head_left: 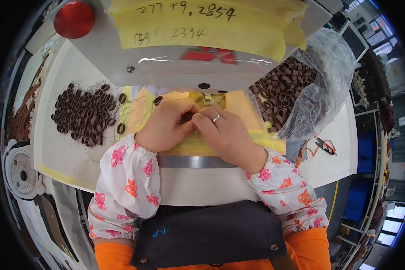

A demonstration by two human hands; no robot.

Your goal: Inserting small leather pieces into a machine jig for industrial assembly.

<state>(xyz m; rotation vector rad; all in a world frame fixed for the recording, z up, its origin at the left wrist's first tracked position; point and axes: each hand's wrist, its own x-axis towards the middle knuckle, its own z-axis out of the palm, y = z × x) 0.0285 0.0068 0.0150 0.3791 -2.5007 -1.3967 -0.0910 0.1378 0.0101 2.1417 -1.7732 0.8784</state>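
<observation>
My left hand (164, 123) and my right hand (229, 137) meet fingertip to fingertip in front of the sewing machine head (166, 72). Both are closed in a pinch, and whatever lies between the fingers is hidden. Just beyond them is the small metal presser area (207, 96) of the machine. A single brown loop (157, 101) rests by the knuckles of my left hand. On the left spreads a pile of brown loops (85, 112) with loose threads. More brown loops (285, 90) fill a clear plastic bag (317, 103) on the right.
Small scissors (325, 146) lie at the right of the white table (184, 184), near an orange ribbon (301, 155). Yellow tape (270, 139) covers part of the work surface. A red knob (74, 20) sits on the machine. Beyond the table's left edge stands a white fan (23, 173).
</observation>
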